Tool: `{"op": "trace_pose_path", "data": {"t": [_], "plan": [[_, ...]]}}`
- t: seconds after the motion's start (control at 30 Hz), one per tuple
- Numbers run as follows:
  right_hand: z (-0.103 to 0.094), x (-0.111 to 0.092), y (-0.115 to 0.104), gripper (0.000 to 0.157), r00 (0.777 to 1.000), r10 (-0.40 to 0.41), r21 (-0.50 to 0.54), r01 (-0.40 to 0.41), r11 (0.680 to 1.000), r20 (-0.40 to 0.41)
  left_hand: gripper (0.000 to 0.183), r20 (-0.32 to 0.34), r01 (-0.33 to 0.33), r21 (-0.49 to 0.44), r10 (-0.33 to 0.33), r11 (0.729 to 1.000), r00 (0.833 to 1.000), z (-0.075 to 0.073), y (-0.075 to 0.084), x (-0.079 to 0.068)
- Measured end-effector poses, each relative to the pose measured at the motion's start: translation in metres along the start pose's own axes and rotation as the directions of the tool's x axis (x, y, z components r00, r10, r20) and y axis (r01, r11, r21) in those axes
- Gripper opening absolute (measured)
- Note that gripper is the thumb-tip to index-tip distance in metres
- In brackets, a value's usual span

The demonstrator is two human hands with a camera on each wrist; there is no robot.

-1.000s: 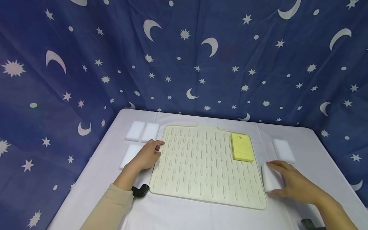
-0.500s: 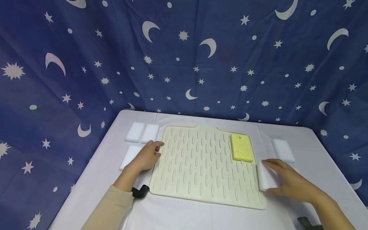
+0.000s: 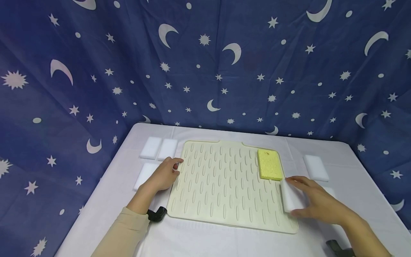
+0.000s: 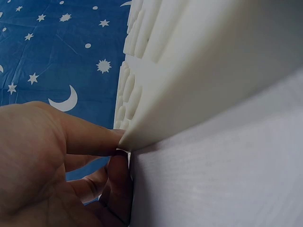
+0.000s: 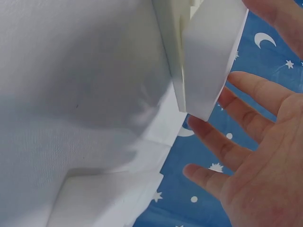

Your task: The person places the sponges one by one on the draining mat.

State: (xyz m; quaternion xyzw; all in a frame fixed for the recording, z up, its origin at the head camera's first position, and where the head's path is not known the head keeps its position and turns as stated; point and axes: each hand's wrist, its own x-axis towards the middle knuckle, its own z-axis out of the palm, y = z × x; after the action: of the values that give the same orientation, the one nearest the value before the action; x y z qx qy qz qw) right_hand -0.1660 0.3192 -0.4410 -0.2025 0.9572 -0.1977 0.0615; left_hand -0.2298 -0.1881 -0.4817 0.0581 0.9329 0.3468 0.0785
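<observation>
At the left edge of a cream ridged drying mat [image 3: 224, 189], my left hand [image 3: 163, 175] pinches the rim. The left wrist view has the fingertips [image 4: 118, 137] right at that edge. My right hand [image 3: 316, 201] holds a white sponge [image 3: 293, 196] between thumb and fingers, over the mat's right edge. From the right wrist, the sponge [image 5: 210, 59] overlaps the mat's side [image 5: 173, 52], and the fingers lie along its far side. On the mat's far right corner lies a yellow sponge [image 3: 270, 165].
Three white sponges lie left of the mat; one [image 3: 146, 175] is partly behind the left hand. To the right is another white sponge [image 3: 316, 167], with one more [image 3: 330, 191] half hidden by the right hand. A starry blue curtain [image 3: 205, 71] hangs behind the white-covered table [image 3: 205, 241].
My right hand has moved left with the white sponge, from beside the mat to over its right edge. Another white sponge now shows behind that hand. The left hand stays put.
</observation>
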Motion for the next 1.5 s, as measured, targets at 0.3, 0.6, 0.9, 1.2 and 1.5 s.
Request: {"op": "trace_pose_path", "data": {"t": [0.3, 0.6, 0.9, 1.2, 1.5], "plan": [[0.003, 0.003, -0.007, 0.101, 1.000, -0.022, 0.010, 0.022, 1.000, 0.001, 0.047, -0.001, -0.001, 0.008, 0.001, 1.000, 1.000, 0.000, 0.000, 0.000], [0.009, 0.007, -0.010, 0.101, 0.999, -0.039, 0.009, 0.039, 0.999, 0.012, 0.047, -0.004, -0.006, 0.011, 0.006, 1.000, 1.000, 0.000, 0.000, 0.000], [0.013, 0.011, -0.018, 0.104, 0.999, -0.042, 0.019, 0.042, 0.999, 0.018, 0.047, -0.003, -0.007, 0.010, 0.007, 1.000, 1.000, 0.000, 0.000, 0.000], [0.019, 0.014, -0.021, 0.104, 0.998, -0.067, 0.003, 0.067, 0.998, 0.013, 0.047, -0.001, -0.004, 0.003, 0.004, 1.000, 1.000, 0.000, 0.001, 0.000], [0.023, 0.017, -0.024, 0.104, 0.998, -0.053, 0.010, 0.052, 0.999, 0.036, 0.047, -0.002, 0.002, 0.010, -0.002, 1.000, 1.000, 0.002, -0.001, 0.001]]}}
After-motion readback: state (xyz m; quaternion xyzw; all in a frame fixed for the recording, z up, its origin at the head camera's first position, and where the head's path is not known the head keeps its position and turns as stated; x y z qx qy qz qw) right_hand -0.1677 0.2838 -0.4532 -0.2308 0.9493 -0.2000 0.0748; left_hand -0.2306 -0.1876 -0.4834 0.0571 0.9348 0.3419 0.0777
